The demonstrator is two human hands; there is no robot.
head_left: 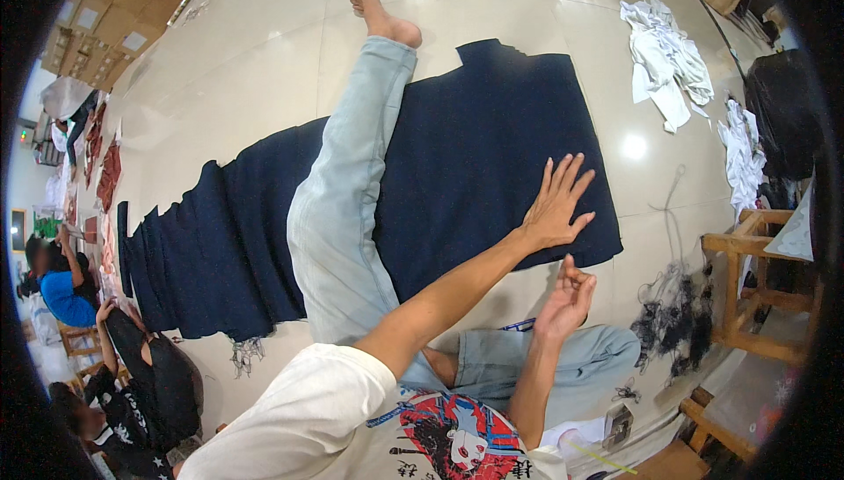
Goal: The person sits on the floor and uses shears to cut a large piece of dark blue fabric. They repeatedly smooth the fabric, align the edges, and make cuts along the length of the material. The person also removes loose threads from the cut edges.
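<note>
Smoothing step, by the look; left hand (556,207) flat, fingers spread, pressing navy fabric (475,146) near its right edge on floor (264,58); right hand (567,300) loosely curled, empty, just beside edge; next prob. needs firm outward sweep.

Navy cloth (475,155), pale blue jeans (343,216), cream floor (255,76).

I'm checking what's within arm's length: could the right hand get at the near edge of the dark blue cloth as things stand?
Probably yes. The right hand hovers open just short of the dark blue cloth, with only bare floor between, beside the left hand lying flat on it.
</note>
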